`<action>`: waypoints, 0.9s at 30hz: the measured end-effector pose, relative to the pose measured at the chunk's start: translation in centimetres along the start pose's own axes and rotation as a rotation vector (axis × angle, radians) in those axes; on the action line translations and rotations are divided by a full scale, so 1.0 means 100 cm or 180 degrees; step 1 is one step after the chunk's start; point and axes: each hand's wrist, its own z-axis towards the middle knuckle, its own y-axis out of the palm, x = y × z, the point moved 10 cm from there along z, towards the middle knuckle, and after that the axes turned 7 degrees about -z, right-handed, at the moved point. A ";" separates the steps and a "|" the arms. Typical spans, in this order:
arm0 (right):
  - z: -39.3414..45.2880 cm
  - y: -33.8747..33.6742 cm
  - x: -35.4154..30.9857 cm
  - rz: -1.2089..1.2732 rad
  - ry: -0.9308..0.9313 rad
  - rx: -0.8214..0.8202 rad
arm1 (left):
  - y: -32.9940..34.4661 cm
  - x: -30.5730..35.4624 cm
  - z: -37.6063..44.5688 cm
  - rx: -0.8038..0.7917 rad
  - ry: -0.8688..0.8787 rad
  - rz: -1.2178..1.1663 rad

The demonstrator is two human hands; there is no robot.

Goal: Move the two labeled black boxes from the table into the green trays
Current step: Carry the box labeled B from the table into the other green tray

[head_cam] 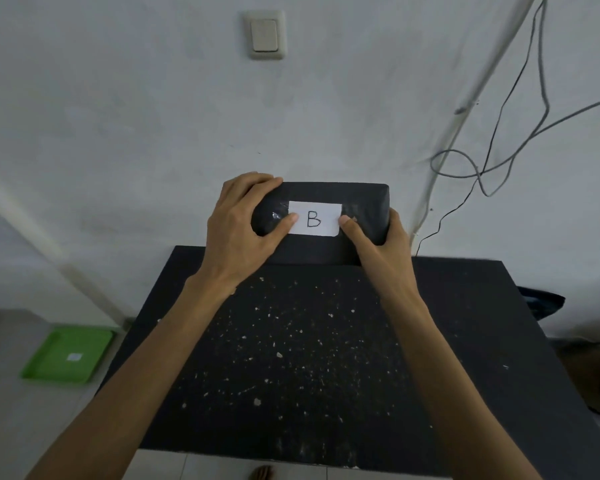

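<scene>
A black box (364,202) with a white label marked "B" is at the far edge of the black table (291,358), close to the wall. My left hand (238,225) wraps its left end, thumb on the label's left edge. My right hand (378,244) grips its right end, thumb at the label's right edge. Whether the box rests on the table or is lifted off it I cannot tell. One green tray (68,355) lies on the floor to the left of the table, with a small white label inside. No second box and no second tray are in view.
The tabletop is speckled with pale flecks. A white wall rises right behind it, with a light switch (265,34) above and loose cables (492,157) hanging at the right. A dark object (541,303) sits behind the table's right corner.
</scene>
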 end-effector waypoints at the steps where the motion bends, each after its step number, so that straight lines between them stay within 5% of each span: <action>1: 0.001 0.000 -0.001 0.0008 0.0011 0.0002 | 0.000 0.001 0.001 -0.0006 0.0002 0.0004; 6: 0.006 0.011 0.002 0.0072 0.0090 -0.0102 | -0.016 -0.016 -0.003 0.0337 -0.0335 -0.0468; 10: 0.000 0.051 0.019 0.0070 0.0291 -0.0452 | -0.041 -0.081 -0.044 0.0949 -0.1584 -0.1126; 17: -0.023 0.148 0.044 -0.0372 0.0431 -0.0903 | -0.064 -0.178 -0.138 0.0947 -0.3162 -0.1177; 27: -0.094 0.351 0.054 -0.0757 0.0509 -0.1504 | -0.173 -0.302 -0.282 0.1325 -0.3932 -0.1187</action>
